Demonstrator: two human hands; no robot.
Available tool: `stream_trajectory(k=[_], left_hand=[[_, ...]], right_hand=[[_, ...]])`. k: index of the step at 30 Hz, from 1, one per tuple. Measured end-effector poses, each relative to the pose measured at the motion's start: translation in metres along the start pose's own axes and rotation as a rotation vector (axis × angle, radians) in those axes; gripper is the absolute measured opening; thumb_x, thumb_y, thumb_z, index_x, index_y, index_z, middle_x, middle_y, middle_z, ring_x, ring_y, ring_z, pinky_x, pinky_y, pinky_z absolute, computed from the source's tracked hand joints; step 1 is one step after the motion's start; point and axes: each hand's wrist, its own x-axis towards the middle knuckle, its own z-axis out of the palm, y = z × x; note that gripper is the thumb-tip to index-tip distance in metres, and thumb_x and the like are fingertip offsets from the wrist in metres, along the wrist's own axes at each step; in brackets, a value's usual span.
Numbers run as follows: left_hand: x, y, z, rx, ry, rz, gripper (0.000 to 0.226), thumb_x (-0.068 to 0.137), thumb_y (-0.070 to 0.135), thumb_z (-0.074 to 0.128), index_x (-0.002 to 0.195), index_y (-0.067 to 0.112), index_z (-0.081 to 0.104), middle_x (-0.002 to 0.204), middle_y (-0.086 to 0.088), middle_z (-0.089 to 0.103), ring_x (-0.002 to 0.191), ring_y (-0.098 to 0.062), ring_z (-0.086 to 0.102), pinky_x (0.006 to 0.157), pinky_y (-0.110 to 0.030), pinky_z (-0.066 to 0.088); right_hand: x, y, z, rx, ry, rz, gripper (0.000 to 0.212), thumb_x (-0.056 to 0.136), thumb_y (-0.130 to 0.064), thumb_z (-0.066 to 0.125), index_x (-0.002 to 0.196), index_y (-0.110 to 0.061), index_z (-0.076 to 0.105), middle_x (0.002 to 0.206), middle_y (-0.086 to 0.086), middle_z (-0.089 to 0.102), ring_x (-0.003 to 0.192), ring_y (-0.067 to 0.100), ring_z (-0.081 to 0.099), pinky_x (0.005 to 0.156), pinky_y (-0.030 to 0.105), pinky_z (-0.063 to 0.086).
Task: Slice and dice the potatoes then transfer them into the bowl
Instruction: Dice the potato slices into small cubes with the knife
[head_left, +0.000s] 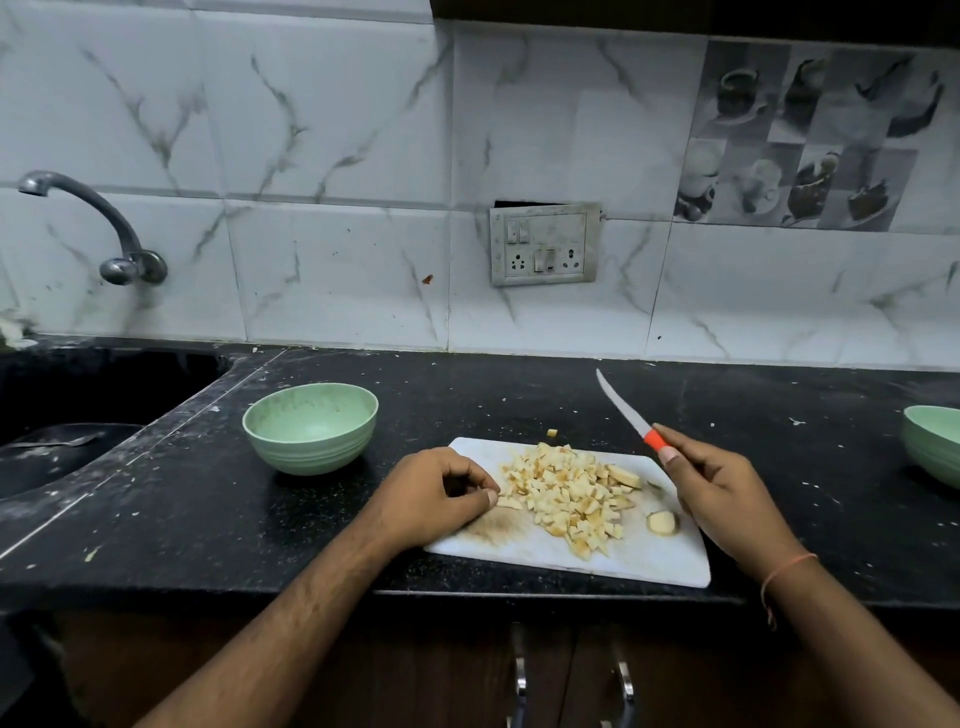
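Sink (78, 415) and tap (93, 218) sit far left; a green bowl (310, 427) stands on the black surface (208, 519). Left hand (431, 499), fingers (475, 480) curled, touches diced potatoes (566, 493) heaped on the white board (649, 556). Right hand (722, 488) grips a knife (631, 415) raised above the board. Another bowl (935, 441) sits far right.

- One head-worn camera is looking forward and down from above the near edge of the black worktop (519, 395).
- It is facing the tiled wall (337, 156) squarely (wide-angle, so edges are bowing).
- It is sitting close over the cutting board (613, 556), with both forearms entering from below.
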Motion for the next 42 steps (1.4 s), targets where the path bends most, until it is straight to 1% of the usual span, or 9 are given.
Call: stream_trajectory(k=[3,10,12,17,23,29,34,37,42], left_hand=[[0.003,-0.006,0.001,-0.063,-0.017,0.044,0.024,0.097,0.022,0.075,0.105,0.044,0.083,0.098,0.017,0.070,0.080,-0.002,0.064,0.072,-0.017,0.048],[0.003,-0.010,-0.006,-0.357,0.103,-0.027,0.026,0.100,0.017,0.073,0.111,0.038,0.083,0.113,0.005,0.074,0.096,-0.037,0.067,0.094,-0.043,0.055],[0.001,-0.007,-0.007,-0.438,0.194,-0.084,0.023,0.100,0.014,0.072,0.109,0.032,0.084,0.108,-0.004,0.078,0.098,-0.027,0.073,0.096,-0.041,0.056],[-0.002,0.001,-0.011,-0.529,0.373,-0.189,0.023,0.101,0.006,0.068,0.108,0.023,0.083,0.087,-0.001,0.077,0.076,-0.009,0.069,0.064,-0.017,0.054],[-0.007,-0.005,-0.024,-0.103,0.094,-0.088,0.035,0.093,0.006,0.075,0.116,0.033,0.080,0.100,0.015,0.079,0.087,-0.018,0.072,0.084,-0.029,0.059],[-0.005,0.015,-0.046,0.335,-0.124,0.018,0.035,0.088,0.024,0.077,0.113,0.049,0.075,0.099,0.033,0.074,0.087,-0.003,0.067,0.075,-0.013,0.051],[0.003,0.031,-0.046,0.527,-0.185,0.069,0.034,0.087,0.017,0.072,0.112,0.039,0.079,0.079,0.043,0.067,0.083,0.014,0.063,0.069,-0.003,0.042],[0.010,0.035,-0.042,0.613,-0.226,0.056,0.032,0.089,0.015,0.069,0.113,0.035,0.079,0.076,0.037,0.067,0.081,0.024,0.058,0.068,-0.003,0.040],[0.016,0.039,-0.039,0.708,-0.305,0.014,0.023,0.102,0.016,0.059,0.116,0.033,0.068,0.093,0.019,0.075,0.089,0.000,0.065,0.072,-0.017,0.048]], right_hand=[[0.005,0.011,0.004,0.071,-0.031,0.089,0.029,0.105,-0.025,0.059,0.132,-0.026,0.070,0.059,-0.013,0.057,0.048,0.000,0.044,0.050,0.010,0.036],[0.011,0.019,0.003,0.175,-0.028,0.086,0.027,0.105,-0.021,0.058,0.128,-0.023,0.072,0.051,-0.011,0.050,0.045,0.002,0.035,0.046,0.012,0.032],[0.012,0.021,0.002,0.215,-0.020,0.092,0.026,0.105,-0.022,0.058,0.127,-0.023,0.072,0.050,-0.012,0.046,0.045,0.004,0.033,0.045,0.013,0.031],[0.015,0.025,0.002,0.248,-0.025,0.107,0.025,0.105,-0.025,0.058,0.126,-0.025,0.073,0.051,-0.010,0.045,0.047,0.006,0.034,0.046,0.014,0.032],[0.017,0.030,0.002,0.261,-0.025,0.120,0.027,0.105,-0.026,0.058,0.129,-0.024,0.072,0.051,-0.010,0.046,0.047,0.005,0.038,0.046,0.016,0.033],[0.017,0.030,0.002,0.256,-0.024,0.105,0.027,0.105,-0.030,0.059,0.127,-0.026,0.073,0.058,0.000,0.044,0.052,0.011,0.037,0.048,0.020,0.033],[0.015,0.027,0.002,0.259,-0.018,0.105,0.026,0.104,-0.029,0.060,0.126,-0.026,0.073,0.055,-0.003,0.045,0.049,0.008,0.037,0.047,0.018,0.033],[0.014,0.026,0.002,0.256,-0.016,0.105,0.026,0.104,-0.030,0.060,0.126,-0.026,0.073,0.053,-0.006,0.046,0.048,0.007,0.037,0.047,0.018,0.033],[0.014,0.028,0.002,0.259,-0.020,0.099,0.028,0.104,-0.030,0.060,0.128,-0.024,0.072,0.053,-0.008,0.047,0.050,0.008,0.039,0.049,0.019,0.035]])
